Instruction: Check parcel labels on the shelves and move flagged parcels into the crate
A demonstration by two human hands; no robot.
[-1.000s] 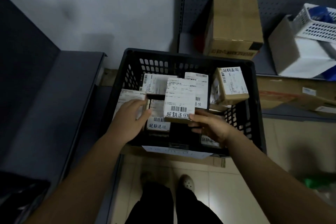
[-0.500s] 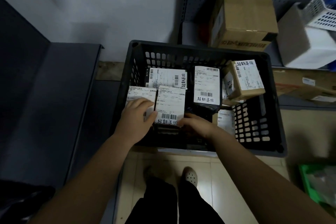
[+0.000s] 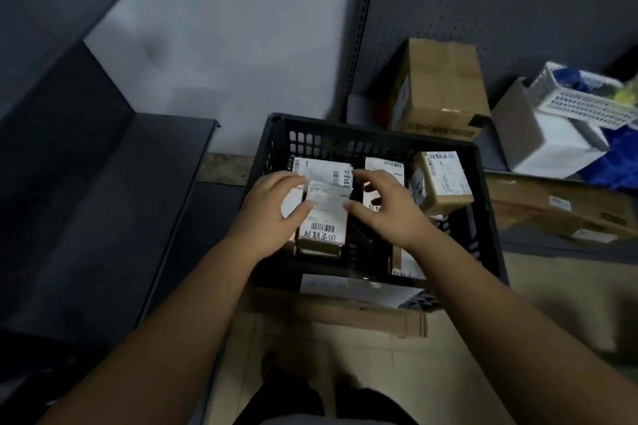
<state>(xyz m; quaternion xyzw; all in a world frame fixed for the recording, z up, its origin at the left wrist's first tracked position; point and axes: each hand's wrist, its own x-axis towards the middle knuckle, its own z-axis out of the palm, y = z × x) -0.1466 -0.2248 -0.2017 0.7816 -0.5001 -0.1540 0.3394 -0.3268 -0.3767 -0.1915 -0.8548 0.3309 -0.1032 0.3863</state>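
A black slatted crate stands on the floor in front of me with several white-labelled parcels in it. My left hand grips the left side of one labelled parcel lying in the crate's front left part, thumb on its label and fingers over its upper corner. My right hand hovers just to the right of it with fingers loosely spread, thumb tip at the parcel's right edge. A brown parcel leans tilted against the crate's right wall. Another labelled parcel is partly hidden under my right hand.
A tall cardboard box stands on the low shelf behind the crate, with a white box and a white basket to its right. A dark shelf runs along the left. Flat cardboard lies under the crate's front.
The parcel held up in both hands has come down among the others in the crate. My right hand has left its lower edge and moved up beside it; my left hand has shifted onto it.
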